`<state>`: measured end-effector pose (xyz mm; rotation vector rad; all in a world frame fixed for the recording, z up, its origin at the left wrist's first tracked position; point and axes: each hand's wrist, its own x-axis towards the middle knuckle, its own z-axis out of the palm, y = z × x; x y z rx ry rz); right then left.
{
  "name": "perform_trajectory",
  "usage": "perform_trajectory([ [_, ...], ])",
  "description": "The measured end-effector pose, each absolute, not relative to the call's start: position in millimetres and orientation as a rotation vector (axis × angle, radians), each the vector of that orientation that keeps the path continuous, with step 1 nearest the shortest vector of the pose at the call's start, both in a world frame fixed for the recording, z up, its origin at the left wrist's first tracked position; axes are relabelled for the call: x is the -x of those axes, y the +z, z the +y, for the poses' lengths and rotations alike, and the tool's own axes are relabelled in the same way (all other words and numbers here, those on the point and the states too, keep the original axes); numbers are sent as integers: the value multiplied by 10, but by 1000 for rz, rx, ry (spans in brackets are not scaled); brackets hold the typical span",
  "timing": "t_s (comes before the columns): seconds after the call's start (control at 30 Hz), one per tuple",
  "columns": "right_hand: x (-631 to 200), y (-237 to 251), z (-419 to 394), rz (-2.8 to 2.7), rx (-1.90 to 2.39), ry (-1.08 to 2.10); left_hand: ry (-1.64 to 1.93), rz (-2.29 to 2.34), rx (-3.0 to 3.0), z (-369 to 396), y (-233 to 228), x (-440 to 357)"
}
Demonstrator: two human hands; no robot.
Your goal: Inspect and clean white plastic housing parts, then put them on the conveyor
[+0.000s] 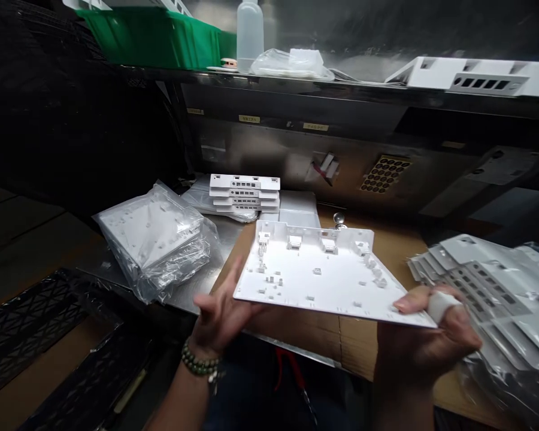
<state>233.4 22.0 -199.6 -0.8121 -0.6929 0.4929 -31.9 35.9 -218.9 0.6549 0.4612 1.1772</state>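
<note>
A white plastic housing cover (314,278), its inner side with clips and posts facing up, is tilted in front of me above the bench. My right hand (435,329) grips its near right corner, thumb on top and fingers beneath; a white wrap is around one finger. At the cover's left edge is my left hand (224,311), with its thumb stretched away and its fingers extended behind and under the edge. Whether those fingers bear any weight is hard to see. A beaded bracelet circles the left wrist.
Bagged white covers (155,233) lie at left; stacked covers (245,194) stand behind. More covers (498,293) are piled at right on the cardboard (359,341). Overhead, a shelf (305,90) carries a green bin (157,39) and a bottle (250,33). Red-handled pliers (291,365) show below.
</note>
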Motion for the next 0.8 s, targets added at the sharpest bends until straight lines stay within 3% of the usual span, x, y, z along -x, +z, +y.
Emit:
perform_trajectory([
  [0.1, -2363, -2075, 179, -816, 810, 516, 944, 346, -385, 421, -2129, 294],
  [0.27, -2499, -2279, 209, -986, 909, 597, 879, 520, 15, 565, -1916, 255],
  [0.43, -2286, -2220, 129, -1215, 1131, 263, 1065, 619, 68, 535, -1800, 146],
  [0.6, -1579, -2006, -166, -1801, 912, 430, 1336, 641, -152, 440, -1806, -57],
  [0.8, -1315, -1961, -174, -1893, 882, 487, 1436, 661, -223, 411, -1831, -87],
])
